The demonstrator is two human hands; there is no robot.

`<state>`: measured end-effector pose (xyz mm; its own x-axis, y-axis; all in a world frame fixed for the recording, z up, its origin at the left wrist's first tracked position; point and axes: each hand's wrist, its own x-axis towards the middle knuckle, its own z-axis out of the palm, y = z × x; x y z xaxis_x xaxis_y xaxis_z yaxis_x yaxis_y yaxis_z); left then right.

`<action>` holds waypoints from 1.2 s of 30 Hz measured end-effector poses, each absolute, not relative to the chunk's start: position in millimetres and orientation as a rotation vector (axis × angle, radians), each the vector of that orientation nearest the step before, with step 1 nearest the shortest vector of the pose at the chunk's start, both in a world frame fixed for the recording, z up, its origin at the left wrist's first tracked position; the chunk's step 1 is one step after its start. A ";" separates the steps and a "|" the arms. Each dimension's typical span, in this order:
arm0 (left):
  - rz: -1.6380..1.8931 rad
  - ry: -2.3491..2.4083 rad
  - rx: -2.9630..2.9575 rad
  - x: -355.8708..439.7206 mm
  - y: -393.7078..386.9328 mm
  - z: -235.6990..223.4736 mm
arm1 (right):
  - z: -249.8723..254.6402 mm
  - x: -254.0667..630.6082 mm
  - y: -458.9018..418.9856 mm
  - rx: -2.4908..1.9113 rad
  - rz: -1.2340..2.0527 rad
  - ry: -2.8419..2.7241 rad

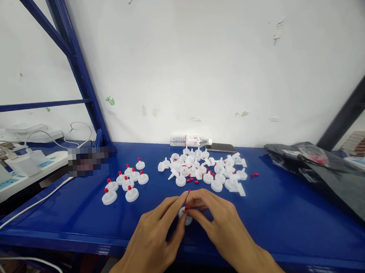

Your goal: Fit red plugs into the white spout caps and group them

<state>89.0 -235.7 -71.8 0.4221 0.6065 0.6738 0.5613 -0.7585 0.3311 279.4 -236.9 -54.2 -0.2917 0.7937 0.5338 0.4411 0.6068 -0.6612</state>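
Note:
My left hand [158,231] and my right hand [219,224] meet over the front of the blue table [281,217]. Between their fingertips is a white round plastic cap [184,216]. My left fingers grip the cap. My right fingers pinch a small red piece [186,207] against its top. Just beyond lies a loose pile of white caps [207,168] mixed with small red pieces [189,179]. To the left sits a group of white caps with red tips fitted [126,182].
A clear water bottle [190,141] lies by the wall, a dark phone [220,148] beside it. A black plastic bag [319,170] covers the right of the table. White power strips and cables [25,165] sit at the left, behind a blue rack post [81,76].

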 end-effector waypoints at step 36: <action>0.961 2.303 2.563 54.3 -217.3 -44.6 | -40.1 333.3 -223.3 -1.555 0.205 -2.012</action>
<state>54.3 -217.3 -44.6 0.0721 0.7664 0.6384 0.9928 -0.1163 0.0275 333.3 -223.3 -40.1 -0.1504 0.9248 0.3494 0.8355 0.3079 -0.4552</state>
